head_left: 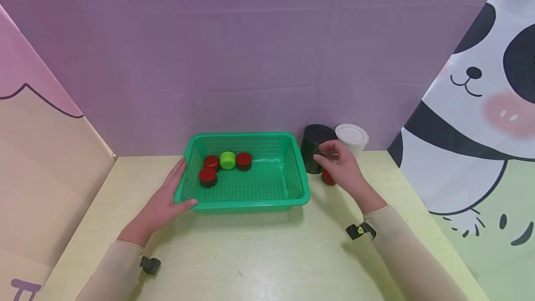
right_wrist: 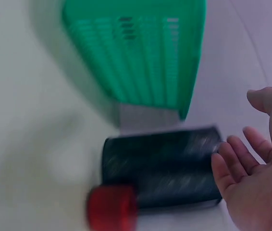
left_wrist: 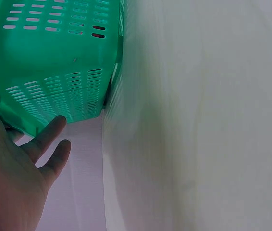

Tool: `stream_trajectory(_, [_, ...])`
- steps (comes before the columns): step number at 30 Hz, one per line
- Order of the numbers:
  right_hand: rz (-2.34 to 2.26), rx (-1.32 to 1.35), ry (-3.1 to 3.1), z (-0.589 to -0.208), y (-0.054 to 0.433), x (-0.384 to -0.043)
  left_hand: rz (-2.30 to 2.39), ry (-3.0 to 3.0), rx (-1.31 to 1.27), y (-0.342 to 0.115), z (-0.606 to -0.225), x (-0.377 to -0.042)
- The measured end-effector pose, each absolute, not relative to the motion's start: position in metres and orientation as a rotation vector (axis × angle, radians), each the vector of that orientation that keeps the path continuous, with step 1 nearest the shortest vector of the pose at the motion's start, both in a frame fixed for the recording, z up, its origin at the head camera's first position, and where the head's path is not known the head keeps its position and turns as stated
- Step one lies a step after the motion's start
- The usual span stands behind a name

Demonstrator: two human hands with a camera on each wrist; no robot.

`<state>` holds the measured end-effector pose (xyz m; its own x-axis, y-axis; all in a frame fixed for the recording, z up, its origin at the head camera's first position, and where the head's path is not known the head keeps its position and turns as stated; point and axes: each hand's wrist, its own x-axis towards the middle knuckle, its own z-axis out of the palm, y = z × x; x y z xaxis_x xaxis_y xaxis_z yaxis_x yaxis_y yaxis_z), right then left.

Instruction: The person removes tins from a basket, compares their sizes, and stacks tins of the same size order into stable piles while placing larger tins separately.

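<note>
A green plastic basket with slotted walls sits on the table. Inside it, towards the left, lie a lime-green short cylinder and several red ones, one being a red short cylinder. My left hand rests against the basket's left end, fingers straight along the side and thumb at the front corner. Over to the right, my right hand hovers beside a black can, fingers loosely bent and holding nothing. Below that hand, another red short cylinder stands against the can, partly hidden.
Behind my right hand a white can stands close to the black one, its lid on. A purple cloth wall closes off the back of the pale table. Printed panels flank both sides, with a panda on the right.
</note>
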<state>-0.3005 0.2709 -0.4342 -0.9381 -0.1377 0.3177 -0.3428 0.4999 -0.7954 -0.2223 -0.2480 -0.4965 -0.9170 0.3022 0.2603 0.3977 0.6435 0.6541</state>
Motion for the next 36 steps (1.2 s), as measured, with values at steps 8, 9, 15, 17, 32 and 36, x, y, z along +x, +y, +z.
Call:
stream_trajectory(8, [1.412, 0.627, -2.664, -0.4, 0.221, -0.318, -1.12, -2.733, -0.585, -0.249, -0.498, -0.225])
stream_trajectory(9, [1.407, 0.651, -2.68, -0.397, 0.215, -0.321, -1.116, -2.733, -0.584, -0.249, -0.498, -0.225])
stream_trajectory(15, [1.357, 0.772, -2.762, -0.383, 0.18, -0.338, -1.112, -2.729, -0.591, -0.249, -0.497, -0.225])
stream_trajectory(17, [1.349, 0.807, -2.787, -0.381, 0.169, -0.342, -1.114, -2.729, -0.592, -0.249, -0.497, -0.225])
stream_trajectory(32, [1.333, 1.033, -2.879, -0.398, 0.111, -0.383, -1.114, -2.73, -0.583, -0.249, -0.499, -0.227])
stream_trajectory(36, [1.357, 1.05, -2.916, -0.406, 0.103, -0.387, -1.116, -2.728, -0.583, -0.25, -0.5, -0.226])
